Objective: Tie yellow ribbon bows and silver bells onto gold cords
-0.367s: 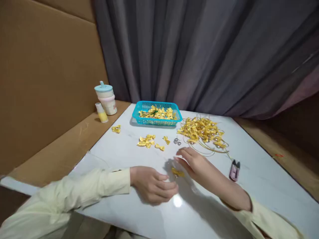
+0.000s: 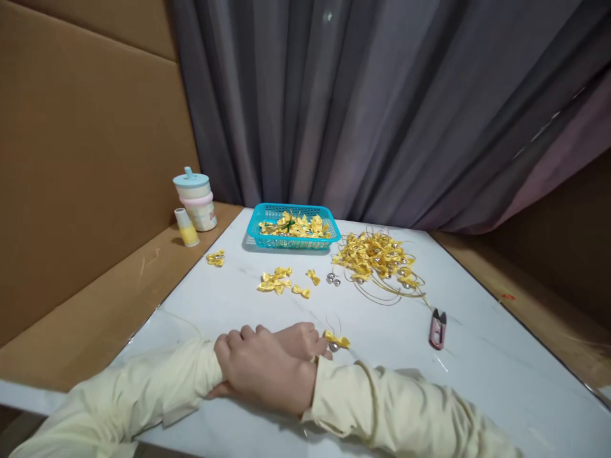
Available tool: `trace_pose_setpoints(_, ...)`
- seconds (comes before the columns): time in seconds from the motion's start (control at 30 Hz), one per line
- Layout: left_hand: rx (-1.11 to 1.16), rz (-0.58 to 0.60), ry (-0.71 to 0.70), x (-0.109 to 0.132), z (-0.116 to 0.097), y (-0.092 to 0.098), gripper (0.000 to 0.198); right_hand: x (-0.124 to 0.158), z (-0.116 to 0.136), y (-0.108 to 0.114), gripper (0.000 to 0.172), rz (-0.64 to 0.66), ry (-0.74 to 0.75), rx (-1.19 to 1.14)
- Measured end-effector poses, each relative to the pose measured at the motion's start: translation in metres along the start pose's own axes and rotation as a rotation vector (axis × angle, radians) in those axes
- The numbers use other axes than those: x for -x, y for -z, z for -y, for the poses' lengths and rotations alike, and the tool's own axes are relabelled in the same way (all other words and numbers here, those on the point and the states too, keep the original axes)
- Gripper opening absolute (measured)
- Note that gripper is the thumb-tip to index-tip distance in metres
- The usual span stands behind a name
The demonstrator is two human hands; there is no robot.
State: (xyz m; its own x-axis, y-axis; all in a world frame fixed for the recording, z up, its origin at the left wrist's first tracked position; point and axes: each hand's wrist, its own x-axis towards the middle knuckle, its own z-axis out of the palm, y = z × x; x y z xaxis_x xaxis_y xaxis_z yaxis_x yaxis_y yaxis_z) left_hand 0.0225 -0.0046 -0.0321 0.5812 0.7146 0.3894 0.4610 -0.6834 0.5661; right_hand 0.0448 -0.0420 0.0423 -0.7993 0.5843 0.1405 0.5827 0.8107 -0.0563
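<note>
My right hand [image 2: 267,369] crosses over my left forearm, its fingers wrapped round the cream sleeve cuff [image 2: 210,366] at my left wrist. Partly hidden behind it, my left hand [image 2: 300,340] is loosely closed, fingers curled, and nothing shows in them. Just right of its fingertips a yellow ribbon bow [image 2: 338,339] with a silver bell [image 2: 333,346] and thin cord ends lies on the table. Farther back are several loose yellow bows [image 2: 275,281] and a few silver bells [image 2: 333,278].
A blue basket [image 2: 294,243] holds more yellow bows. To its right is a heap of corded bows with bells [image 2: 377,254]. Pink thread snips [image 2: 437,331] lie at the right. A lidded cup [image 2: 196,200] and a small yellow-and-white bottle [image 2: 186,228] stand at the left.
My right hand has moved left and down, over my left arm, and taken hold of the left cuff. The bow with the bell stays on the table. The view has shifted slightly.
</note>
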Motion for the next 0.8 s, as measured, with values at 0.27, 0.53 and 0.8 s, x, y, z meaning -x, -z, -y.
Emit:
trace_pose_setpoints(0.27,-0.122,0.250,-0.126,-0.018,0.003,0.017,0.025,0.000,-0.009,-0.018,0.059,-0.070,-0.097,0.030)
trace_pose_setpoints(0.53,-0.452,-0.169,-0.515,-0.021,-0.008,0.016,0.027,-0.006,-0.013,-0.034,0.074,-0.125,0.199,0.079)
trace_pose_setpoints(0.8,-0.332,-0.008,-0.355,-0.019,0.002,0.009,0.049,-0.003,-0.028,0.012,0.043,0.030,0.094,-0.063)
